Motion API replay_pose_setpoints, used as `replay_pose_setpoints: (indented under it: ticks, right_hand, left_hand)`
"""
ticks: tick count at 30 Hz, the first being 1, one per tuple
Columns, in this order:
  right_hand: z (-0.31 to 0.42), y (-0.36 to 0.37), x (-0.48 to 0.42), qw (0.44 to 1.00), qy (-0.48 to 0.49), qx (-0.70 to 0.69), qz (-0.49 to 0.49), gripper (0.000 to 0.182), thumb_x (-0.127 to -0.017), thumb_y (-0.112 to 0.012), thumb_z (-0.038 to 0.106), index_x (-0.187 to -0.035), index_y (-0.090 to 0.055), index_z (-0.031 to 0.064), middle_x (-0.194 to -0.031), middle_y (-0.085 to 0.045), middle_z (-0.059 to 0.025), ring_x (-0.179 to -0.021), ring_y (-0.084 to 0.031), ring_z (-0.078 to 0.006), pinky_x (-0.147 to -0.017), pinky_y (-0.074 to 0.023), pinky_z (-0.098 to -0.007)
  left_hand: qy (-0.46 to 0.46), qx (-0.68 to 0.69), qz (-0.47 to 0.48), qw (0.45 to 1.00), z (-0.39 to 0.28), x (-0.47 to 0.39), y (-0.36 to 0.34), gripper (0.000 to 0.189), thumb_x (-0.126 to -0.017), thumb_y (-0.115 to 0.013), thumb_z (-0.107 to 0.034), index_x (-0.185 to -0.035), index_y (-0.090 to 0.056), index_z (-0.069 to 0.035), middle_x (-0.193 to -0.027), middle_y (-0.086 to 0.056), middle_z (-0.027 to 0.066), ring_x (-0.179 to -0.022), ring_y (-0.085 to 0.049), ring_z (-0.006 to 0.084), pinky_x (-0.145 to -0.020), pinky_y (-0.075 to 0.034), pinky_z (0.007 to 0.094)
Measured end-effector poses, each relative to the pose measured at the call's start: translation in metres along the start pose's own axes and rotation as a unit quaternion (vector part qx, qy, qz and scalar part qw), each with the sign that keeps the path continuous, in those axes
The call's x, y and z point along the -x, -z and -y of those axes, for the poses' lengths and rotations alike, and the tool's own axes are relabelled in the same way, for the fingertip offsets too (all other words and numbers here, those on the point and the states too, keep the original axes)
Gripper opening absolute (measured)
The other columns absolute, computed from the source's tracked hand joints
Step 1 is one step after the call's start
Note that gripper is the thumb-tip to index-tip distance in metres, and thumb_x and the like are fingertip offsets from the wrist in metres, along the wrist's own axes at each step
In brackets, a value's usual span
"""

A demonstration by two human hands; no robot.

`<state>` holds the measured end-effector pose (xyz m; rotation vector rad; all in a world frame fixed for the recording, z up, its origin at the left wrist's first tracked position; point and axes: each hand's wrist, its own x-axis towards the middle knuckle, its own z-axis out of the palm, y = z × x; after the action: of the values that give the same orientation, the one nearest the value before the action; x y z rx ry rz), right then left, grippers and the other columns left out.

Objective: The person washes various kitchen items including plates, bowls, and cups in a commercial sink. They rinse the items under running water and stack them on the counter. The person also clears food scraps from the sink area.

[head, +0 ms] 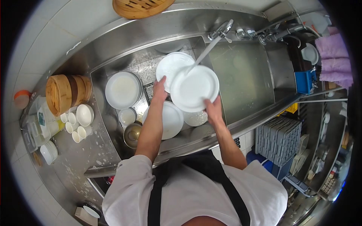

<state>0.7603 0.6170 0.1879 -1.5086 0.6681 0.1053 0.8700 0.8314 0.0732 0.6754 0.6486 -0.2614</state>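
Observation:
My right hand [214, 111] grips the lower right rim of a white round plate [196, 89], tilted beneath a stream of water [208, 51]. That stream falls from the curved metal tap [226, 26]. With my left hand [160, 89] I hold the left edge of a second white plate [171, 65], partly covered by the first. Both are over the left sink basin [130, 67]. Below them in the basin lie another large white plate [171, 121] and a white dish [195, 118]. A stack of white plates [123, 90], a small bowl [127, 116] and a metal bowl [133, 135] stand to the left.
Cloudy water fills the right sink basin [240, 82]. Bamboo steamers [60, 94], white cups [80, 132] and stacked white dishes [49, 152] occupy the left counter [76, 161]. A bamboo lid [142, 7] rests behind. Grey crates [278, 139] and a purple towel [333, 58] are at right.

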Motion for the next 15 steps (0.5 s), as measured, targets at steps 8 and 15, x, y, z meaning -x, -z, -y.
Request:
replay_pose_setpoints:
  ticks: [8,15]
  right_hand:
    - [-0.06,-0.007,-0.009,0.983,-0.134,-0.126,-0.012,0.048,-0.086,-0.05,0.002,-0.126,-0.024,-0.0024,-0.122,-0.045,-0.0218,-0.102,-0.059,-0.0349,-0.068,-0.0615,-0.0423]
    - [-0.044,-0.03,-0.07,0.93,-0.224,-0.273,0.1,0.05,-0.094,-0.054,0.024,-0.131,-0.033,-0.0022,-0.131,-0.044,-0.0192,-0.117,-0.051,-0.0306,-0.086,-0.0537,-0.0424]
  left_hand:
    - [-0.267,-0.168,-0.074,0.946,-0.057,0.041,-0.005,0.038,-0.085,-0.06,-0.002,-0.122,-0.052,0.004,-0.111,-0.063,0.0151,-0.098,-0.061,0.0221,-0.085,-0.049,0.0322]
    - [-0.098,-0.082,-0.056,0.99,-0.027,0.046,-0.011,0.034,-0.085,-0.063,-0.005,-0.116,-0.056,0.005,-0.111,-0.063,0.0167,-0.092,-0.064,0.0239,-0.082,-0.052,0.0327]
